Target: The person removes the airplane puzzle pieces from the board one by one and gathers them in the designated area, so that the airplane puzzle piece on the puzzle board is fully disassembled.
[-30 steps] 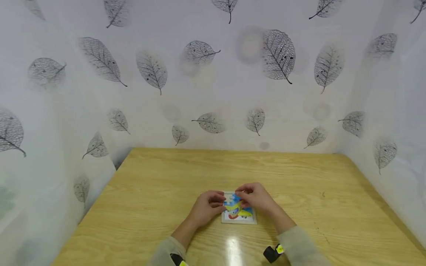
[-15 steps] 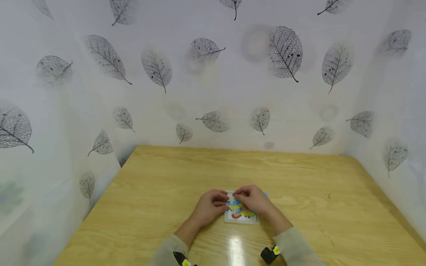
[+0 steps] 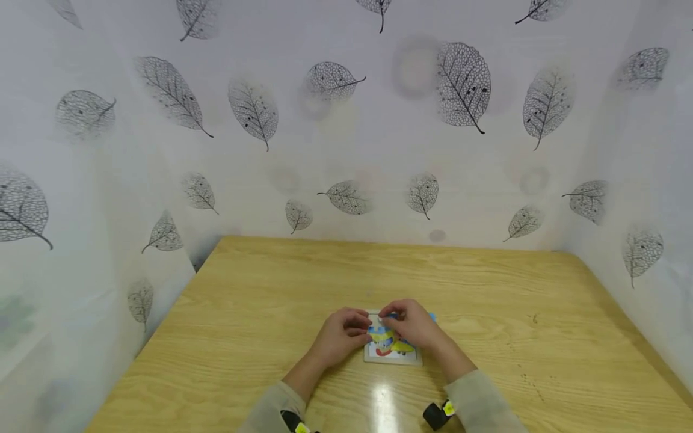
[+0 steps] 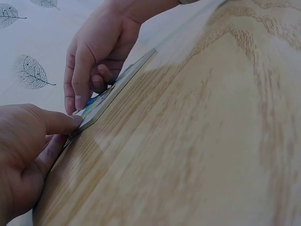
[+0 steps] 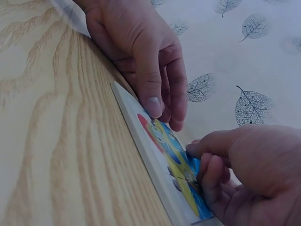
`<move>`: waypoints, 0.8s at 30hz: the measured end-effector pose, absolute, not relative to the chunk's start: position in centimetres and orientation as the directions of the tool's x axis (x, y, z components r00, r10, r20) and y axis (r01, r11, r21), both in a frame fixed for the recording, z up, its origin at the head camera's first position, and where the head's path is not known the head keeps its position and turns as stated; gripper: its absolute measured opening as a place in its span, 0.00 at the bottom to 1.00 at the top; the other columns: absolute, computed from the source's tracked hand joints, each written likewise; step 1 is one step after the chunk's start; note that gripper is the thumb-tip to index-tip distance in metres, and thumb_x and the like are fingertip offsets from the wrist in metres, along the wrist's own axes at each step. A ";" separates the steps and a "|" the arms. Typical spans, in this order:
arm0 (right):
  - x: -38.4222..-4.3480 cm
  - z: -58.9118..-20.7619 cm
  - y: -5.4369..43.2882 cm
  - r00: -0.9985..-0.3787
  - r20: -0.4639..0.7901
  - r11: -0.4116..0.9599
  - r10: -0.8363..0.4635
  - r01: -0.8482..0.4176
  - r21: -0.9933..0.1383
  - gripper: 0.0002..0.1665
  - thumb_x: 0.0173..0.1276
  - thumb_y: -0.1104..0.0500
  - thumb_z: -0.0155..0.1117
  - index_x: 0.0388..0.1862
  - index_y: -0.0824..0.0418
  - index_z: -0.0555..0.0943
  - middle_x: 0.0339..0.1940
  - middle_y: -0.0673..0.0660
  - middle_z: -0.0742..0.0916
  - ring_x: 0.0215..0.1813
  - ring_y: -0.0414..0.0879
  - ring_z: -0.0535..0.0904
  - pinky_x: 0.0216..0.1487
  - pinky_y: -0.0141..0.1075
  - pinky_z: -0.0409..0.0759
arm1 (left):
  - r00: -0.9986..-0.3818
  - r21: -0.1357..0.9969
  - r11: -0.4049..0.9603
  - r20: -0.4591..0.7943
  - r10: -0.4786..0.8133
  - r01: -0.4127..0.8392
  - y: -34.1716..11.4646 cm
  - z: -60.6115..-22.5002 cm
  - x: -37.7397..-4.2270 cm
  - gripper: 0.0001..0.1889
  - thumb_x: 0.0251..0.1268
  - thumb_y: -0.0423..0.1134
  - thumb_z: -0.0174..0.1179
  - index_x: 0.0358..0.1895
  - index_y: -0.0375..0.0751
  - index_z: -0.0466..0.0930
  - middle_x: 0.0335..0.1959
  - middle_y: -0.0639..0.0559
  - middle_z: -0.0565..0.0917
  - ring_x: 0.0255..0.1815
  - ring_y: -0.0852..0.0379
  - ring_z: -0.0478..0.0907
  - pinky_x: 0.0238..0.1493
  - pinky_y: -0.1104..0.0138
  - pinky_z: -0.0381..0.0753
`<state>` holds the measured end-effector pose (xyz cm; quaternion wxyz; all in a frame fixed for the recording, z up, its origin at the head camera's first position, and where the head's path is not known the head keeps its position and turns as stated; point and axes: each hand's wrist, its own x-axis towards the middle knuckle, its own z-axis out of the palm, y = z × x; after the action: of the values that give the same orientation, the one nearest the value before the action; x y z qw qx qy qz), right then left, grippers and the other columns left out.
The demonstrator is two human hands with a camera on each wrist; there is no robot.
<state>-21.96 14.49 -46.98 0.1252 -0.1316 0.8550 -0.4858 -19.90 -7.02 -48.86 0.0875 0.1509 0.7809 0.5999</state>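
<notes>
One picture puzzle [image 3: 392, 356], flat on the wooden table [image 3: 281, 282], between both hands. One left hand [image 3: 338, 337], relaxed, ungrasping, touching the puzzle's edge. One right hand [image 3: 415, 325] over the puzzle; whether it pinches anything, I cannot tell.

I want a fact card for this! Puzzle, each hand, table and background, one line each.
puzzle: flat on the table, with yellow, blue and red in its picture
left hand: at the puzzle's left edge
right hand: over the puzzle's far right part; whether it holds anything is hidden
table: wooden, light brown
background: white with dark leaf prints
</notes>
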 end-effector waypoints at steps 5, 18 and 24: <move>-21.9 -46.6 14.9 -0.912 -0.085 0.484 -0.402 -0.132 -0.865 0.11 0.70 0.65 0.63 0.50 0.64 0.84 0.44 0.60 0.85 0.21 0.41 0.73 0.22 0.28 0.74 | -0.940 0.961 0.242 0.043 0.339 0.132 -6.9 -48.9 -19.9 0.10 0.60 0.29 0.69 0.45 0.33 0.84 0.58 0.40 0.79 0.50 0.49 0.84 0.50 0.70 0.86; -21.9 -45.3 15.8 -0.892 -0.189 0.381 -0.411 0.020 -0.924 0.16 0.79 0.65 0.50 0.60 0.70 0.75 0.48 0.66 0.83 0.37 0.46 0.85 0.41 0.38 0.89 | -0.941 0.952 0.274 0.036 0.337 0.135 -7.0 -49.1 -20.2 0.10 0.61 0.31 0.69 0.45 0.37 0.84 0.56 0.43 0.79 0.48 0.53 0.84 0.50 0.71 0.86; -21.8 -45.4 16.1 -0.902 -0.226 0.355 -0.368 0.088 -0.931 0.14 0.77 0.66 0.54 0.56 0.71 0.77 0.43 0.63 0.86 0.35 0.46 0.86 0.39 0.39 0.90 | -0.943 0.951 0.283 0.023 0.333 0.123 -6.9 -49.4 -20.3 0.10 0.61 0.32 0.69 0.45 0.38 0.84 0.56 0.44 0.79 0.48 0.53 0.84 0.50 0.71 0.86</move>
<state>-21.84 16.07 -45.44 0.2031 -0.0877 0.7977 -0.5610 -20.25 -6.95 -49.42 0.0906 0.1433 0.7957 0.5815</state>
